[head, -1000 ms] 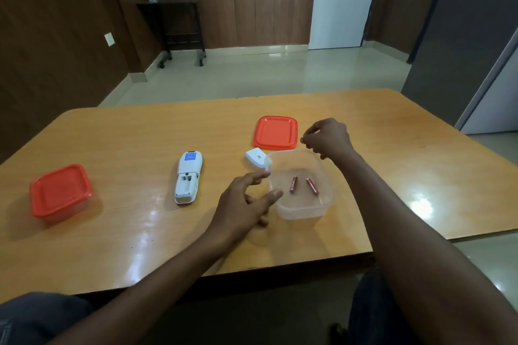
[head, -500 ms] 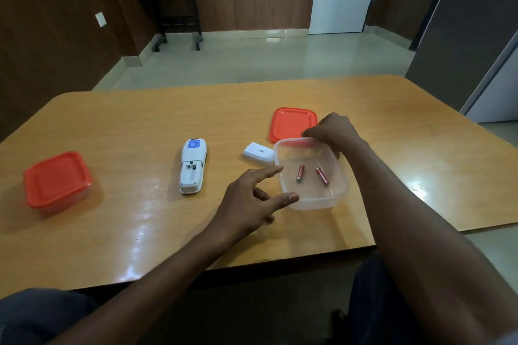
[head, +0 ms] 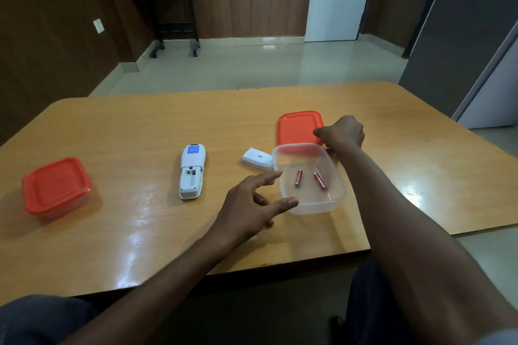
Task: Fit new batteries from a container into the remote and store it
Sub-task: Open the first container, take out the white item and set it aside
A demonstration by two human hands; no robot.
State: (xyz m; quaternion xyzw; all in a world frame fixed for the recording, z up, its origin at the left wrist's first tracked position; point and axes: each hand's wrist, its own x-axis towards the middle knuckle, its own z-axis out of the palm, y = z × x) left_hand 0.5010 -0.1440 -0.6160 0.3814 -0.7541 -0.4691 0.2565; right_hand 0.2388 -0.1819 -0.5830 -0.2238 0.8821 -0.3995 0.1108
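The remote [head: 192,171] lies face down on the worktop [head: 126,131], left of centre, long axis running near to far, well apart from both my hands. Its back cover [head: 257,159] is off and rests just beside the far-left corner of the clear container [head: 333,176], so the battery bay sits exposed and looks empty, ready to load. The remote is white with a blue label at its far end.

The clear container stands open, its orange lid [head: 297,127] laid flat just beyond it, which leaves the two batteries [head: 298,178] reachable from above. They lie loose on the container floor, apart from each other, reddish with metallic ends.

My left hand [head: 253,208] hovers at the container's near-left side, its grip wide, thumb and forefinger spread and holding nothing; I judge it is there to steady the container or reach in. My right hand [head: 343,134] is curled at the far-right corner by the lid's edge; whether its grip pinches the lid or the rim I cannot tell.

A second container [head: 56,186], lid on, waits at far left, likely for storing the remote.
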